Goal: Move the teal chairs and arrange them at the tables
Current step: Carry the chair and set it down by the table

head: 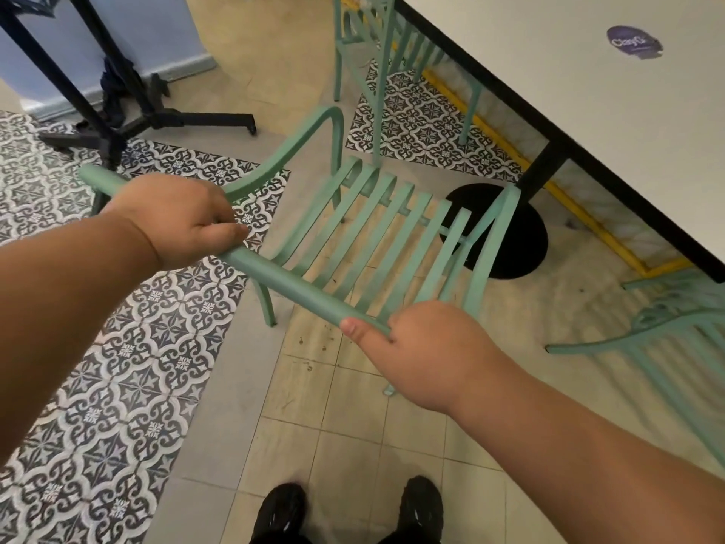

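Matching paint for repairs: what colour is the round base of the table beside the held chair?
Black round base, clearest in the head view.

Open floor behind held teal chair (353, 229); ahead, black table base (506, 229) and white tabletop (588, 111) block; second chair (667, 347) crowds right

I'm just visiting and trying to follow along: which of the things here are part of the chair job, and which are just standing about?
Part of the job:
- held teal chair, top rail in the grip of left hand and right hand
- white table
- teal chair at the far side
- teal chair at the right

Just standing about:
- black stand
- purple sticker
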The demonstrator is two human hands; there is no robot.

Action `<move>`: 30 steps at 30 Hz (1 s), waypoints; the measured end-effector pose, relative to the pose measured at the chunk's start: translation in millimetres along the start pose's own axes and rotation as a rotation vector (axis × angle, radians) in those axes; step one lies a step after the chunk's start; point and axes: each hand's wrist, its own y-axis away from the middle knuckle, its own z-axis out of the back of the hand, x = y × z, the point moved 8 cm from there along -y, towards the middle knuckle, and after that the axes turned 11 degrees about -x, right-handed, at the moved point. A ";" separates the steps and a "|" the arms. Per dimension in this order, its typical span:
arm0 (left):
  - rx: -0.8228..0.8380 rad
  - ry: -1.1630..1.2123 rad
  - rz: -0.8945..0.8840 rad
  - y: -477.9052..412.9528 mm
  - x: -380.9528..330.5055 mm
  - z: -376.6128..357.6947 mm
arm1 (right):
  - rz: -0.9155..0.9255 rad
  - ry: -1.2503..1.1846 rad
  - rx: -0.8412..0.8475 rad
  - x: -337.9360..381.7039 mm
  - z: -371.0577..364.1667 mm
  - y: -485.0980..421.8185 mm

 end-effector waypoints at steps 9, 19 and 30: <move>0.116 -0.103 0.410 13.7 -10.8 2.2 | -0.071 -0.168 -0.027 -2.3 0.5 2.3; -0.188 0.261 0.598 35.8 -97.5 -5.5 | 0.083 -0.586 0.198 2.9 -10.6 -1.4; -0.301 0.734 0.914 61.3 -90.8 7.7 | 0.069 -0.518 0.009 -11.6 17.5 2.9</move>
